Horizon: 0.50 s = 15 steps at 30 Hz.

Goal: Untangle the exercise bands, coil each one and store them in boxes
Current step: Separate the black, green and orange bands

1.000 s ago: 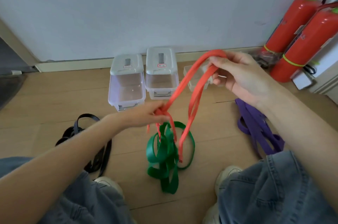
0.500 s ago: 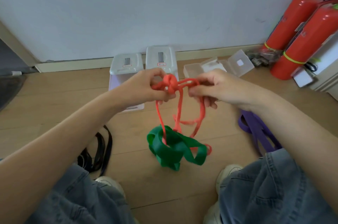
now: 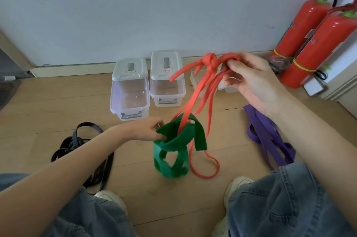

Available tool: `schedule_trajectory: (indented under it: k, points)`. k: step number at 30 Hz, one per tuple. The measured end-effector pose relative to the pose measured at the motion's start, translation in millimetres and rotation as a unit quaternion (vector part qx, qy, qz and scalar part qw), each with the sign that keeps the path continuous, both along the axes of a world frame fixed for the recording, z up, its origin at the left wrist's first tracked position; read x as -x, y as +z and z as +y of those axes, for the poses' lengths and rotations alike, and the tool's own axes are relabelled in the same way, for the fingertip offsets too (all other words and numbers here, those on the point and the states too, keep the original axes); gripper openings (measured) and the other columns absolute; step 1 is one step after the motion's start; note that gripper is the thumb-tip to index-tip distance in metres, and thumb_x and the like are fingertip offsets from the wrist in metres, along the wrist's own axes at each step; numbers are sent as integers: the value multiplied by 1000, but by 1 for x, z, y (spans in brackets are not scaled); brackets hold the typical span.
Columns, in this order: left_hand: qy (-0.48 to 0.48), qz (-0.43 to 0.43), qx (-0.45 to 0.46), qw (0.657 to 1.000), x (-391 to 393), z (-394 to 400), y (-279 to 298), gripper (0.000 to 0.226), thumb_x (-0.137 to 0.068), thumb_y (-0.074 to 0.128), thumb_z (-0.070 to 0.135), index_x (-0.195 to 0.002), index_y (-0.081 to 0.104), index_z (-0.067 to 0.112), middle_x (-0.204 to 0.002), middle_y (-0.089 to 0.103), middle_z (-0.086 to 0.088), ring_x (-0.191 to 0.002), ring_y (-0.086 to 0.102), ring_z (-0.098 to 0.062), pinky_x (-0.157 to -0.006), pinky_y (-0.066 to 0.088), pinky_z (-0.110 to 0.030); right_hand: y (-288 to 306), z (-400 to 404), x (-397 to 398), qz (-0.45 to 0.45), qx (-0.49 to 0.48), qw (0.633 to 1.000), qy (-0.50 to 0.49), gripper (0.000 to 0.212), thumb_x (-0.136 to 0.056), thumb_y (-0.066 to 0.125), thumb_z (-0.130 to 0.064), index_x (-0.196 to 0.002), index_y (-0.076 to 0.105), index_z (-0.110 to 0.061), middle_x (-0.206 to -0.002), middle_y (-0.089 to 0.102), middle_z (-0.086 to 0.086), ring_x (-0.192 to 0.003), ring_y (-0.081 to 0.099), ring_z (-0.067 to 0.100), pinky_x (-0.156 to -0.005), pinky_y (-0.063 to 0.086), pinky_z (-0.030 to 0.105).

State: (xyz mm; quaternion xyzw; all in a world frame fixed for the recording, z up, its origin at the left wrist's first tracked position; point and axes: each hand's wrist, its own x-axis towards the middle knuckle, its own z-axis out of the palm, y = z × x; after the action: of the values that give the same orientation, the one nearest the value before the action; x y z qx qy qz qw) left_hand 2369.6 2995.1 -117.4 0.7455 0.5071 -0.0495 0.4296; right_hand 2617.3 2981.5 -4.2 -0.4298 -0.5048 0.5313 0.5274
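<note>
Red band (image 3: 201, 89) held high in right hand (image 3: 253, 82), fingers curled and pinching loops just beside a tight knot (image 3: 211, 60). Strands hang down, threading through green band (image 3: 179, 140); one red loop on floor (image 3: 135, 167). Left hand (image 3: 146, 130) low, fingers pinching green band's upper edge. Black band (image 3: 85, 151) left, purple band (image 3: 268, 140) right, both on floor. Two lidded boxes (image 3: 131, 89) by wall, apparently empty.

Best approach, judging from this: keep green held down, draw red strands upward and out, slowly, avoiding pull on knot. Loosen knot afterwards with both hands.
</note>
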Motion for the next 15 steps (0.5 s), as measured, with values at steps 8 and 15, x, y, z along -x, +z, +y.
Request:
schedule_trajectory:
  k: [8,15]
  points:
    - [270,-301,140,904,14,1,64,25,-72,56,32,-91,65,18,-81,62,-3,-76,55,-17,-73,45,-30,-8,-6,0,-493,21,855,161,63,-81,69,-10,-134,40,-30,-139,43,-8,-123,50,15,-94,41,19]
    - [193,-318,292,881,-4,-13,74,53,-76,49,61,-100,71,18,-104,71,-6,-87,68,-18,-71,56,-29,-22,-23,42,-511,-113,829,198,50,-71,77,-38,-113,56,-19,-118,52,-7,-106,50,6,-85,38,18]
